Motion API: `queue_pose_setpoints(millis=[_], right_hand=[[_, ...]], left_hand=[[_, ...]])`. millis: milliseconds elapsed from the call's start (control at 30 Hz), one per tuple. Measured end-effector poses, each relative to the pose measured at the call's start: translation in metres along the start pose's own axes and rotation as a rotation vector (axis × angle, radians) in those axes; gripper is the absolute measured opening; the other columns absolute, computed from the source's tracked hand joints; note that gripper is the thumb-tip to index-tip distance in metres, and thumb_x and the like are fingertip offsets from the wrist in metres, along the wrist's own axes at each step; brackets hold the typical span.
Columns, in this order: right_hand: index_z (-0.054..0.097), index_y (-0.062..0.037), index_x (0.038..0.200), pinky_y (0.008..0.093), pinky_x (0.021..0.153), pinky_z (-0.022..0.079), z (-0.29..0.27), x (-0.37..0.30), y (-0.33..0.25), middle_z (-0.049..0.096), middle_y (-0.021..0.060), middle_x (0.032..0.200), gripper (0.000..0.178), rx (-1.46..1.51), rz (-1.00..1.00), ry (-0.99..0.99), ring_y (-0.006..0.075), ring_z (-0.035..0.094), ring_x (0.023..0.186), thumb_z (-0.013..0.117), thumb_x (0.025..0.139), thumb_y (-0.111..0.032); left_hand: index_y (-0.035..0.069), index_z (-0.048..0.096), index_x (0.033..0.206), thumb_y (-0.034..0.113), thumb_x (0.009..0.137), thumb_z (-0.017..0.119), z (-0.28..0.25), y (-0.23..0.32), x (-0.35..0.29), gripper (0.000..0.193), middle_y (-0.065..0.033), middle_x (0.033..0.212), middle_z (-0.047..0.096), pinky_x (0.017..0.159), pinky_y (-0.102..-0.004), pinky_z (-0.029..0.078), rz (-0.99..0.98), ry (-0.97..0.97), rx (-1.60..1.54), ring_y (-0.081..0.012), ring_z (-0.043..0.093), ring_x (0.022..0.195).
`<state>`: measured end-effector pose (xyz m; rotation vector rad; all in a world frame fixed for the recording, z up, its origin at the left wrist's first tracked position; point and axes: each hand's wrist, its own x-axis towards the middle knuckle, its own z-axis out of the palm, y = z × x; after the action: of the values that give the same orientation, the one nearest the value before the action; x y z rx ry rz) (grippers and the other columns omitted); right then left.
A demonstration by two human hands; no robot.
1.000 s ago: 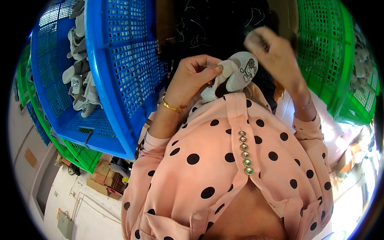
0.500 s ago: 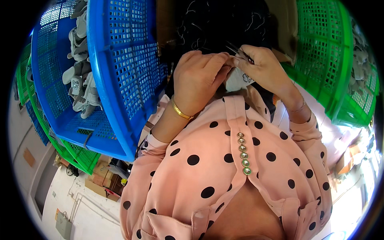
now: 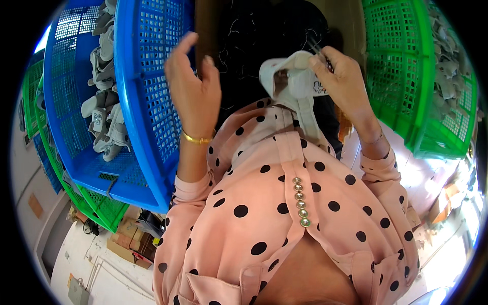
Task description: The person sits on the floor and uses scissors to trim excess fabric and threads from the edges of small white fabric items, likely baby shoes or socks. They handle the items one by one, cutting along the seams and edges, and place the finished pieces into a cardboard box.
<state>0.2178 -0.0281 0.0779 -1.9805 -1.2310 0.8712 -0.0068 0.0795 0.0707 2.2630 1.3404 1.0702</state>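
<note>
Left hand: my fingers spread, near the blue basket.
Right hand: I pinch the white shoe upper and hold snips.
Shoe upper: above thread-strewn dark cloth.

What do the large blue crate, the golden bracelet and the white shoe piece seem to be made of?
Large blue crate: probably hard plastic, glossy, judging by its moulded rim and lattice wall.
Golden bracelet: probably polished metal, given its bright highlights.
White shoe piece: perhaps fabric or synthetic leather, matte; it shows little shine, no clear weave.
</note>
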Motion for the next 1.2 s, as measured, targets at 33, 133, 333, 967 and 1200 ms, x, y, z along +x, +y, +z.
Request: queue_pose_setpoints(millis=[33, 133, 333, 967, 1200], right_hand=[[0.054, 0.004, 0.08, 0.036, 0.054, 0.044, 0.0, 0.003, 0.002, 0.054, 0.0164, 0.062, 0.029, 0.016, -0.008, 0.053, 0.0286, 0.049, 0.051, 0.062, 0.09, -0.022], [0.052, 0.0036, 0.081, 0.0315, 0.052, 0.044, 0.003, 0.008, 0.001, 0.056, 0.0121, 0.06, 0.029, 0.152, 0.046, 0.135, 0.019, 0.052, 0.05, 0.058, 0.095, -0.021], [0.047, -0.0037, 0.089, 0.0221, 0.044, 0.033, 0.03, -0.017, -0.009, 0.048, 0.0004, 0.059, 0.02, 0.779, 0.291, 0.042, 0.0056, 0.04, 0.048, 0.052, 0.1, -0.02], [0.054, -0.0022, 0.106, 0.036, 0.053, 0.048, 0.018, -0.046, 0.011, 0.062, 0.0098, 0.067, 0.034, -0.116, -0.165, 0.144, 0.0246, 0.06, 0.055, 0.069, 0.087, -0.026], [0.059, 0.0015, 0.083, 0.0449, 0.06, 0.047, -0.006, 0.017, 0.028, 0.057, 0.0237, 0.069, 0.024, -0.354, -0.072, -0.192, 0.0443, 0.055, 0.066, 0.058, 0.08, -0.022]], left_hand=[[0.004, 0.065, 0.105, 0.001, 0.084, 0.064, -0.006, 0.014, -0.004, 0.022, -0.0111, 0.103, 0.068, 0.082, -0.0348, 0.052, -0.109, -0.063, -0.219, -0.0266, 0.065, 0.089], [0.004, 0.07, 0.102, -0.002, 0.086, 0.064, -0.01, 0.048, -0.025, 0.017, -0.0094, 0.094, 0.069, 0.071, -0.0294, 0.052, 0.072, -0.228, -0.258, -0.0176, 0.064, 0.079], [0.0, 0.054, 0.127, 0.008, 0.076, 0.074, 0.009, 0.06, -0.036, 0.055, -0.0168, 0.121, 0.058, 0.093, -0.0408, 0.048, 0.115, -0.474, -0.1, -0.0354, 0.055, 0.106], [0.008, 0.064, 0.076, 0.032, 0.082, 0.066, 0.049, 0.041, -0.06, 0.025, -0.0035, 0.077, 0.063, 0.09, -0.0375, 0.042, 0.523, -0.747, -0.228, -0.0247, 0.057, 0.089], [0.009, 0.069, 0.073, 0.023, 0.074, 0.07, 0.044, 0.047, -0.018, 0.014, -0.0026, 0.074, 0.063, 0.093, -0.0359, 0.044, 0.679, -0.733, -0.254, -0.0221, 0.058, 0.088]])
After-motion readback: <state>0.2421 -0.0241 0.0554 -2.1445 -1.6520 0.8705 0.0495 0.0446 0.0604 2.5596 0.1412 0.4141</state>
